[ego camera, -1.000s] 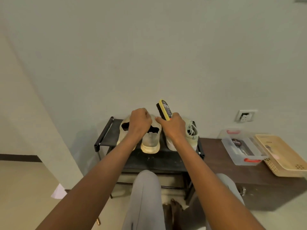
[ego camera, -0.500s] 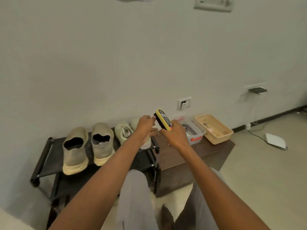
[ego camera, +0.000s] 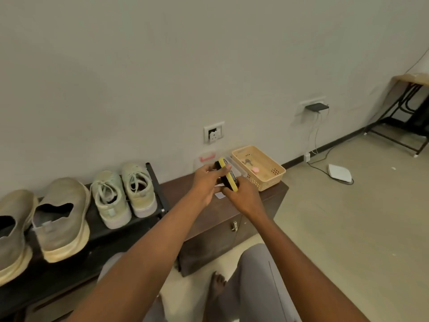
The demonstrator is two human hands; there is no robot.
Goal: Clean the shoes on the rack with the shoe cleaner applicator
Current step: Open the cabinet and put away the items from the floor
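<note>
Yellow-and-black, the shoe cleaner applicator sits tilted between both hands above the dark wooden cabinet, near its back edge. The right hand curls round its lower end; the left hand pinches its upper part — thumb across the yellow rim. On the black rack to the left, pale laced sneakers stand at the right end, beige slip-ons beside them. A tan basket occupies the cabinet's far right corner.
</note>
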